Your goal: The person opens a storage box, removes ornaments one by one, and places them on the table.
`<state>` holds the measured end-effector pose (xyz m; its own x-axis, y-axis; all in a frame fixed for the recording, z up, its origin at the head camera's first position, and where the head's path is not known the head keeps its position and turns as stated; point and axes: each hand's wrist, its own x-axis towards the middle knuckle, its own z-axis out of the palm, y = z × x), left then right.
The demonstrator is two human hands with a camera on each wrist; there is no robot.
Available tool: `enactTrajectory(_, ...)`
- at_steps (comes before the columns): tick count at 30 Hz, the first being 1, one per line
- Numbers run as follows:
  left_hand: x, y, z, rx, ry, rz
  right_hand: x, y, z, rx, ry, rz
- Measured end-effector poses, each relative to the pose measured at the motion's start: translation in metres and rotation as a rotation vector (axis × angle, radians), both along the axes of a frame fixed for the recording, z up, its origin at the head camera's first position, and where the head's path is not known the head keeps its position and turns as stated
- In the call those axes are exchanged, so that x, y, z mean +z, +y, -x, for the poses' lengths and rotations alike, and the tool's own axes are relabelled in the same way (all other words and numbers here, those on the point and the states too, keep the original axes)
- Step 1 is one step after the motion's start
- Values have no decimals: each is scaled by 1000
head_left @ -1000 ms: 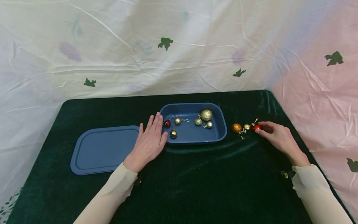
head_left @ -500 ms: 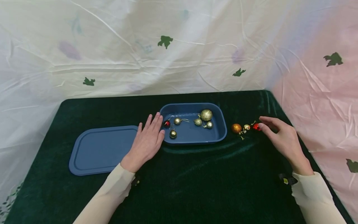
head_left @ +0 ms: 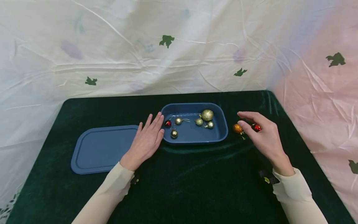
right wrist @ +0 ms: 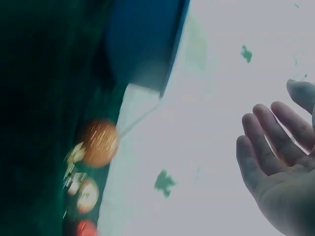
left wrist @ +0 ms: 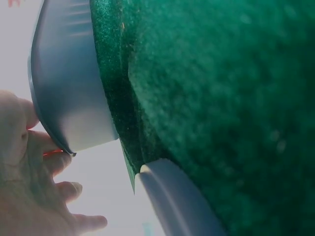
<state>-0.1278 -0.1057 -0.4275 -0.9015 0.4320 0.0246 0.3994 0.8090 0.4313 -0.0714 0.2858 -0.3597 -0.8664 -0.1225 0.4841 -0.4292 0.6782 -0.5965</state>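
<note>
A blue rectangular box (head_left: 195,137) holds several gold Christmas baubles (head_left: 207,115) and a small dark red bauble (head_left: 168,123). My left hand (head_left: 145,141) rests with straight fingers on the box's left rim; the left wrist view shows its fingertips on the box edge. My right hand (head_left: 264,137) hovers to the right of the box, thumb and fingers apart and holding nothing. Below it lie an orange bauble (head_left: 237,128) and a red bauble (head_left: 256,127). A small gold bauble (right wrist: 87,195) between them shows in the right wrist view but is hidden behind my hand in the head view.
A blue lid (head_left: 103,151) lies flat to the left of the box, partly under my left forearm. Dark green velvet cloth (head_left: 195,183) covers the table. A pale curtain (head_left: 126,62) with green patches hangs behind it, and pink cloth hangs at the right.
My right hand has left the red bauble and moved left and up, over the row of baubles. My left hand stays at the box rim.
</note>
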Motion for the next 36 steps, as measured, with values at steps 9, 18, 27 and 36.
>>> enactTrajectory(9, -1, 0, 1, 9, -7, 5, 0, -45, 12, 181, -6, 21)
enactTrajectory(18, -1, 2, 2, 1, -17, 11, -7, -80, 28, 260, -131, -56)
enactTrajectory(27, 0, 3, 2, 2, -11, 5, -20, -108, 46, 321, -192, -117)
enactTrajectory(36, -1, 4, 3, 4, -32, 12, -30, -128, 64, 366, -266, -176)
